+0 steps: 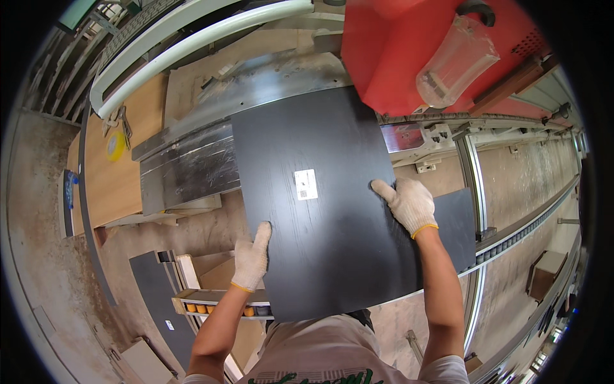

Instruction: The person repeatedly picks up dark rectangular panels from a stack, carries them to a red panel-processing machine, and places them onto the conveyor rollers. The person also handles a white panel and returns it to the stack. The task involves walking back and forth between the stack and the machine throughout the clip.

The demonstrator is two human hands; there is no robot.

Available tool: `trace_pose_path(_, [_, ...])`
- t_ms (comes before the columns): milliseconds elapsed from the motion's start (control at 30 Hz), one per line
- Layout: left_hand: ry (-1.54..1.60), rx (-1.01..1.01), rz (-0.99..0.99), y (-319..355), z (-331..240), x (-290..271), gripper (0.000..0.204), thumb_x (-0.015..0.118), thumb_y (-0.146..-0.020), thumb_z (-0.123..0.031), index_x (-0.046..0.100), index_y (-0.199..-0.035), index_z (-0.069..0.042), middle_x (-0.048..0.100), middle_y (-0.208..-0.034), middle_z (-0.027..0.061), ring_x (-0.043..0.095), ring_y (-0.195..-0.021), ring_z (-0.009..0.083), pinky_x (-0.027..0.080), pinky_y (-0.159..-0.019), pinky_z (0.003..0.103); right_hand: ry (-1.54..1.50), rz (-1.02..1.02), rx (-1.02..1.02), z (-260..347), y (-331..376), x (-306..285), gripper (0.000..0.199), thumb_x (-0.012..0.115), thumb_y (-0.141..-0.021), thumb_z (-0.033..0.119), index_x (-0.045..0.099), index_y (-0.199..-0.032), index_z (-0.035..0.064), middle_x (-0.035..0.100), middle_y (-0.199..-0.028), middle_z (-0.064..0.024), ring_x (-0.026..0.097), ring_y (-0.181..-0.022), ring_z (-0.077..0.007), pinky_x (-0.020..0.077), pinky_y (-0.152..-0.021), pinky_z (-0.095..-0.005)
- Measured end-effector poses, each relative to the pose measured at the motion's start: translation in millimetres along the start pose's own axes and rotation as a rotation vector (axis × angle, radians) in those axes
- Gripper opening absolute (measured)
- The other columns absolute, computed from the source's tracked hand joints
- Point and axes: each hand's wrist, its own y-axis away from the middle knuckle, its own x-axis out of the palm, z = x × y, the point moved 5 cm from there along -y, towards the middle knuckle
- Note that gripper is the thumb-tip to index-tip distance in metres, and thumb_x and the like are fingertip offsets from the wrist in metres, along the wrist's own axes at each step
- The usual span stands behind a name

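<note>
Black panel (320,256), lying over the far metal bed (192,163), is gripped at its side edges by left hand (251,259) and right hand (410,202), thumbs uppermost; positioning is presumably in hand, level guidance being required next.

Most fingers of my left hand (251,259) and right hand (410,203) hide under the black board (320,249), the red machine cover (390,51) hides its far right corner, and the white sticker's (306,184) print is too tiny.
</note>
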Motion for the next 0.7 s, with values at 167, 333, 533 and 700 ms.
trace_pose_path(167, [0.034,0.081,-0.067,11,-12,64,0.065,0.073,-0.101,-0.05,0.073,-0.11,0.014,0.075,-0.099,0.0111,0.065,-0.087,0.0165,0.055,-0.079,0.035,0.054,0.001,0.007,-58,-15,-17,0.086,0.054,-0.095,0.079,0.076,-0.093,-0.004,0.075,-0.094,-0.0296,0.072,-0.098,-0.0477,0.056,-0.087,-0.0539])
trace_pose_path(333, [-0.088,-0.045,0.0,19,-16,125,0.071,0.072,-0.099,-0.057,0.074,-0.104,0.014,0.077,-0.097,0.0177,0.07,-0.091,0.0217,0.054,-0.083,0.04,0.093,-0.057,0.051,-117,-30,-40,0.092,0.049,-0.095,0.083,0.077,-0.094,-0.0046,0.075,-0.095,-0.0295,0.073,-0.099,-0.0462,0.0571,-0.088,-0.0529])
trace_pose_path(533, [-0.276,0.07,-0.017,27,-30,189,0.078,0.067,-0.099,-0.064,0.07,-0.078,0.012,0.067,-0.068,0.0125,0.062,-0.068,0.0226,0.049,-0.069,0.048,0.006,-0.135,0.05,-185,-39,-71,0.092,0.053,-0.093,0.083,0.078,-0.091,-0.0054,0.074,-0.092,-0.0327,0.074,-0.094,-0.0467,0.0571,-0.085,-0.0539])
trace_pose_path(700, [-0.04,0.086,0.052,32,-44,251,0.075,0.068,-0.103,-0.057,0.075,-0.099,0.017,0.075,-0.09,0.0096,0.062,-0.077,0.0166,0.054,-0.074,0.039,-0.205,-0.243,0.079,-210,-22,-91,0.059,0.07,-0.093,0.058,0.079,-0.094,-0.0001,0.076,-0.099,-0.0258,0.075,-0.1,-0.0393,0.0578,-0.09,-0.0508])
